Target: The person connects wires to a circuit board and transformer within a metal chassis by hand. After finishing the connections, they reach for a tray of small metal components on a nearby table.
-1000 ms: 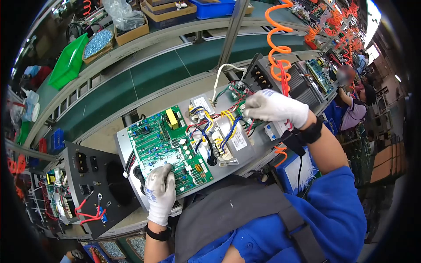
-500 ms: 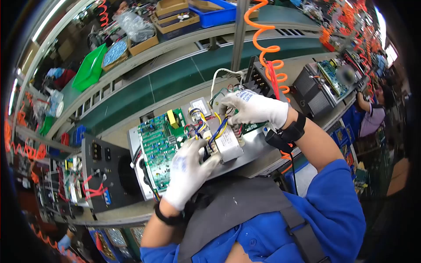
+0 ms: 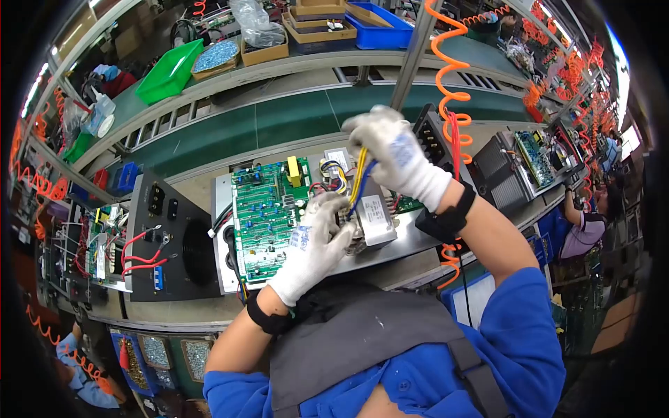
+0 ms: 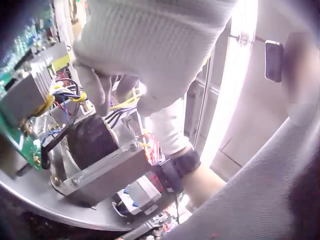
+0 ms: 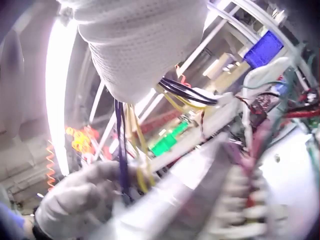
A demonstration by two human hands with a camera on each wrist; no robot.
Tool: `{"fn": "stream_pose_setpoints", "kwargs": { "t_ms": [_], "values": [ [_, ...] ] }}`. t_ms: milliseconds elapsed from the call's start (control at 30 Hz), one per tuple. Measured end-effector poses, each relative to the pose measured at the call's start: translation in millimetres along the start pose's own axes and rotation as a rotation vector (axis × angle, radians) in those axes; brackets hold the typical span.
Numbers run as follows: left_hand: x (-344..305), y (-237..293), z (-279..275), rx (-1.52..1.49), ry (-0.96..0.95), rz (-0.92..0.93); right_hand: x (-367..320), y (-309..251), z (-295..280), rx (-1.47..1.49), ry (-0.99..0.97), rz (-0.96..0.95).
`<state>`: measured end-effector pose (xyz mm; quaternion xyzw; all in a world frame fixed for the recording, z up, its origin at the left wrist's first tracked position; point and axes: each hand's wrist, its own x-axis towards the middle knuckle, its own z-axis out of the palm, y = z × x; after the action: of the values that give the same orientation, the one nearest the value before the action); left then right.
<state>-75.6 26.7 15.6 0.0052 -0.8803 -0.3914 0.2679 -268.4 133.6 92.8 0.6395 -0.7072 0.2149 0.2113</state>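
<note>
In the head view, the gloved right hand (image 3: 397, 150) holds up a bundle of yellow and blue wires (image 3: 359, 182) above a metal box with a white label (image 3: 375, 217). Lower down, the gloved left hand (image 3: 312, 249) has its fingers curled at the base of those wires, left of the box. The left wrist view has the left hand (image 4: 150, 50) over a dark coil in a metal bracket (image 4: 92, 142). Dark and yellow wires hang below the right hand (image 5: 142, 45) in the right wrist view, down to the left hand (image 5: 75, 202). The fingertips are partly hidden.
A green circuit board (image 3: 263, 209) lies left of the wires. Beyond it stands a black panel with red leads (image 3: 167, 237). An orange coiled hose (image 3: 453, 76) hangs at the right, near a finned grey unit (image 3: 498, 157). Bins and boxes line the far shelf.
The right hand has risen from low over the unit, lifting the yellow and blue wires. My left hand came from the circuit board to the base of the wires and stays there.
</note>
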Motion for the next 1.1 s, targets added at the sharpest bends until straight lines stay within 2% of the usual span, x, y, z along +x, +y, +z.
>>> {"fn": "stream_pose_setpoints", "kwargs": {
  "t_ms": [67,100,133,167,200,267,300,333,400,433,467,533,567,600,667,733,767,800,867,900,933,967,1000,1067,1100],
  "values": [
    [2,30,-26,-0.461,-0.16,-0.567,13,-32,-21,0.036,0.201,-0.16],
    [-2,35,-34,-0.542,-0.207,-0.549,11,-47,-23,0.141,0.127,-0.217],
    [-6,35,-39,-0.622,-0.26,-0.533,8,-68,-31,0.114,0.073,-0.25],
    [-7,34,-38,-0.625,-0.309,-0.373,2,-78,-38,0.033,-0.024,-0.257],
    [-11,36,-39,-0.568,-0.377,-0.328,-3,-82,-48,-0.047,-0.123,-0.268],
    [-10,43,-39,-0.583,-0.447,-0.225,5,-89,-87,-0.258,-0.393,-0.03],
    [-14,40,-35,-0.506,-0.308,-0.083,-3,-85,-106,-0.148,-0.55,0.114],
    [-17,37,-38,-0.507,-0.299,-0.078,-14,-81,-123,-0.038,-0.701,0.261],
    [-22,27,-49,-0.264,-0.325,-0.19,-29,-83,-142,0.517,-0.902,0.331],
    [-24,14,-48,-0.347,-0.419,-0.26,-42,-92,-132,1.056,-0.84,0.54],
    [-27,12,-48,-0.343,-0.426,-0.259,-54,-95,-116,1.292,-0.811,0.664],
    [-33,16,-49,-0.776,-0.435,-0.442,-32,-94,-84,1.067,-0.518,0.231],
    [-37,11,-50,-0.672,-0.479,-0.49,-11,-97,-78,0.965,-0.408,0.189],
    [-40,17,-48,-0.892,-0.345,-0.576,7,-96,-76,0.866,-0.3,0.149],
    [-35,30,-65,-0.727,-0.286,-0.556,25,-72,-70,0.475,-0.407,0.275],
    [-44,37,-76,-0.626,-0.167,-0.626,20,-40,-61,-0.225,-0.597,0.254],
    [-52,38,-80,-0.583,-0.13,-0.66,1,-25,-66,-0.478,-0.562,-0.048],
    [-60,40,-83,-0.546,-0.078,-0.692,-13,-23,-77,-0.553,-0.684,-0.135],
    [-76,44,-83,-0.563,0.018,-0.818,-23,-25,-109,-0.094,-0.934,-0.112],
    [-85,44,-79,-0.61,0.075,-0.871,-5,-43,-126,0.22,-1.184,0.149],
    [-93,45,-74,-0.63,0.089,-0.909,-10,-46,-124,0.566,-1.155,0.214],
    [-95,48,-69,-0.627,0.078,-0.894,-29,-44,-93,1.05,-0.976,0.117],
    [-98,52,-64,-0.622,0.058,-0.882,-44,-49,-68,1.229,-0.983,0.23],
    [-98,57,-50,-0.708,0.065,-0.893,-24,-69,-67,1.742,-1.101,0.697],
    [-96,60,-50,-0.639,-0.019,-0.836,-6,-79,-65,1.552,-0.876,0.459]
  ]
}}
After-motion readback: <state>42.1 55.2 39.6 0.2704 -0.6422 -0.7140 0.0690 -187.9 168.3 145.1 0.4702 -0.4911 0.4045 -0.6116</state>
